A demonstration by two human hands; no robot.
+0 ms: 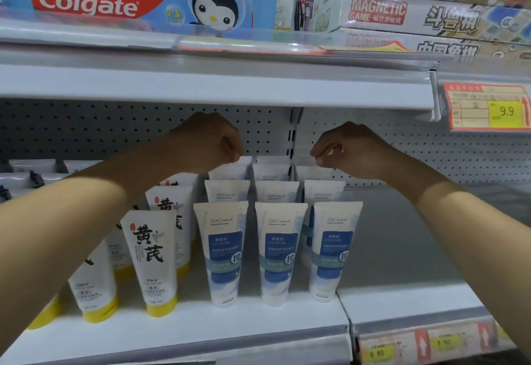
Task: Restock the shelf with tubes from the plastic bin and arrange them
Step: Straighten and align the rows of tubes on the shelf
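Blue-and-white tubes (280,249) stand cap-down in three columns, several deep, on the white shelf (201,333). Both my arms reach over them to the back rows. My left hand (219,142) has its fingers curled down and pinches the top edge of the rear tube (230,171) in the left column. My right hand (343,146) is curled the same way, its fingertips pinching the top of the rear tube (311,172) in the right column. The plastic bin is out of view.
Yellow-capped white tubes (150,258) stand in rows to the left, under my left forearm. To the right lies a bare grey shelf section (402,249). The upper shelf (218,89) hangs close above my hands. Price tags (485,110) sit on the shelf edges.
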